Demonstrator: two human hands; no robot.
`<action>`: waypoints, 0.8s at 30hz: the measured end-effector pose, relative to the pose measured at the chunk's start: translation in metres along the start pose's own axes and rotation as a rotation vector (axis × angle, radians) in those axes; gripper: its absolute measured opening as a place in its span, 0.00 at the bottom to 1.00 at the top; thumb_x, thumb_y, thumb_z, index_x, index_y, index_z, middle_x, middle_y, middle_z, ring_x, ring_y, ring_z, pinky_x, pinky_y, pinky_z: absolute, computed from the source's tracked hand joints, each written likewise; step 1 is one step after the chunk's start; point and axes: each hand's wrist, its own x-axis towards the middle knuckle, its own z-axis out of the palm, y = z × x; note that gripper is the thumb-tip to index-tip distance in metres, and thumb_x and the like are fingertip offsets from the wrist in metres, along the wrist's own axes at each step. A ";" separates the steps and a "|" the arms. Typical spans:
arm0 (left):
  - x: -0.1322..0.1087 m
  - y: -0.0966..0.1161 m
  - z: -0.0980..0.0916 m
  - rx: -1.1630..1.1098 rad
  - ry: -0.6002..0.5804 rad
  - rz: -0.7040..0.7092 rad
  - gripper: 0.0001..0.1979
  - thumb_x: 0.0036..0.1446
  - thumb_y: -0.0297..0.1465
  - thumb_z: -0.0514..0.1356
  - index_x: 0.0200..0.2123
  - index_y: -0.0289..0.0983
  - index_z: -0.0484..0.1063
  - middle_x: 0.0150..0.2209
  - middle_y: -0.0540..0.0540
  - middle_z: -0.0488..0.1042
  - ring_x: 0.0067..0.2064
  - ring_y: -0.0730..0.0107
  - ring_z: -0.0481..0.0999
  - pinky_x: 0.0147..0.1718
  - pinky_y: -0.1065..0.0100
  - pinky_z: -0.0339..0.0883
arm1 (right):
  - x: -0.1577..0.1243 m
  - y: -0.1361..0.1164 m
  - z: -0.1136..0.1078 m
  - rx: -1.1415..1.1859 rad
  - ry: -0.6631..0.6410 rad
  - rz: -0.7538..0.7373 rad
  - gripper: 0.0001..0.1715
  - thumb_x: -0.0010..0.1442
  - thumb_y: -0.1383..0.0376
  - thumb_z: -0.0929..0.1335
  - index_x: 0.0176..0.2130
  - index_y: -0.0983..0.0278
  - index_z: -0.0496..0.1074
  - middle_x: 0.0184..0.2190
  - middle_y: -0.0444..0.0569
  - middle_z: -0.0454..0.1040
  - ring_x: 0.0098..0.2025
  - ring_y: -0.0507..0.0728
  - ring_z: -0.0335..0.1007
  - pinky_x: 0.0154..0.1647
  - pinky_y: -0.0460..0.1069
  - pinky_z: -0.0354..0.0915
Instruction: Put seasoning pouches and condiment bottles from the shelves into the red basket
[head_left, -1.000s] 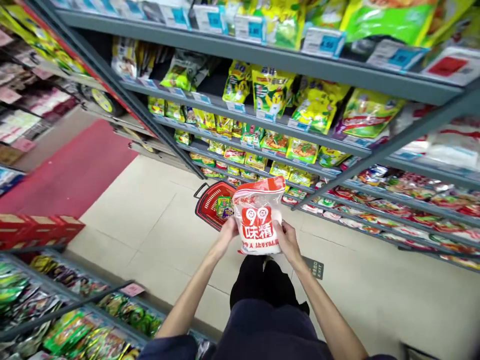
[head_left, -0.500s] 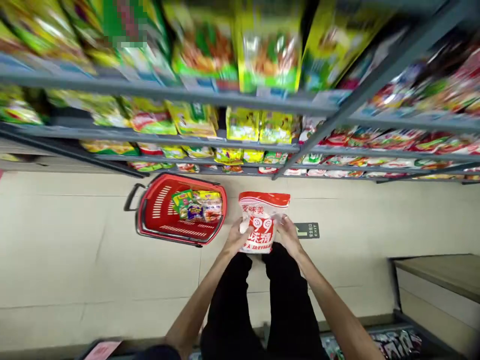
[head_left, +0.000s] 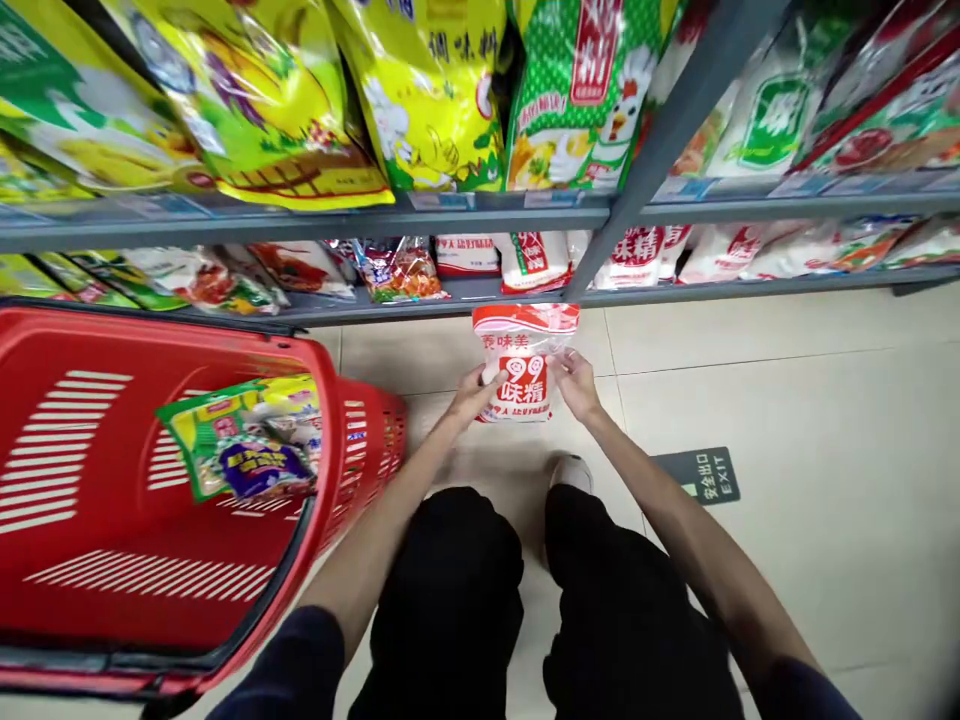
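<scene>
Between my two hands is a red-and-white plastic bag of seasoning, upright, its printed front facing me. My left hand grips its left edge with the thumb on the front. On the right edge, my right hand holds it the same way, fingers partly behind the bag. The bag is in front of the lowest shelf, where similar white and red bags stand. To my left is a red shopping basket with several small packets inside, among them a purple packet.
A higher shelf carries large yellow and green bags. A dark shelf post rises right of the held bag. A green exit sign is on the tiled floor to the right.
My view has dropped lower and closer to the shelves, and my knees are now bent. Both hands keep hold of the bag, which is now nearer the bottom shelf. The basket appears much larger.
</scene>
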 end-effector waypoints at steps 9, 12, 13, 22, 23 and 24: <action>0.039 -0.025 -0.023 -0.129 -0.195 -0.192 0.28 0.45 0.43 0.75 0.48 0.37 0.78 0.45 0.41 0.84 0.42 0.60 0.83 0.38 0.67 0.75 | 0.034 0.057 -0.004 -0.023 0.021 0.079 0.28 0.49 0.47 0.76 0.42 0.61 0.72 0.43 0.49 0.83 0.43 0.59 0.80 0.45 0.54 0.77; 0.031 -0.029 -0.026 -0.121 -0.173 -0.205 0.28 0.45 0.44 0.74 0.48 0.37 0.78 0.45 0.41 0.84 0.42 0.59 0.83 0.36 0.67 0.74 | 0.026 0.053 -0.004 -0.062 0.008 0.098 0.29 0.48 0.45 0.76 0.40 0.62 0.73 0.40 0.49 0.83 0.41 0.58 0.79 0.41 0.53 0.76; 0.031 -0.031 -0.026 -0.120 -0.169 -0.207 0.28 0.45 0.44 0.74 0.48 0.37 0.78 0.45 0.41 0.84 0.43 0.58 0.83 0.36 0.67 0.74 | 0.025 0.055 -0.004 -0.073 0.005 0.103 0.29 0.47 0.45 0.76 0.39 0.62 0.72 0.39 0.49 0.82 0.40 0.58 0.79 0.39 0.52 0.76; 0.034 -0.055 -0.027 -0.153 -0.182 -0.164 0.31 0.41 0.41 0.77 0.49 0.36 0.78 0.46 0.39 0.83 0.47 0.54 0.83 0.45 0.62 0.73 | 0.015 0.076 -0.004 -0.148 0.014 0.114 0.30 0.47 0.43 0.75 0.39 0.62 0.70 0.40 0.51 0.82 0.34 0.57 0.76 0.32 0.51 0.72; 0.031 -0.055 -0.029 -0.164 -0.192 -0.150 0.31 0.41 0.41 0.77 0.49 0.35 0.78 0.46 0.40 0.83 0.47 0.54 0.82 0.46 0.62 0.73 | 0.014 0.074 -0.003 -0.154 0.006 0.113 0.30 0.48 0.44 0.75 0.39 0.62 0.70 0.40 0.52 0.82 0.35 0.57 0.76 0.33 0.50 0.72; 0.028 -0.055 -0.031 -0.175 -0.207 -0.139 0.31 0.41 0.41 0.77 0.49 0.35 0.79 0.47 0.39 0.83 0.48 0.54 0.82 0.47 0.61 0.73 | 0.014 0.072 -0.001 -0.158 -0.006 0.112 0.29 0.48 0.44 0.75 0.39 0.62 0.71 0.41 0.52 0.82 0.35 0.57 0.76 0.33 0.50 0.72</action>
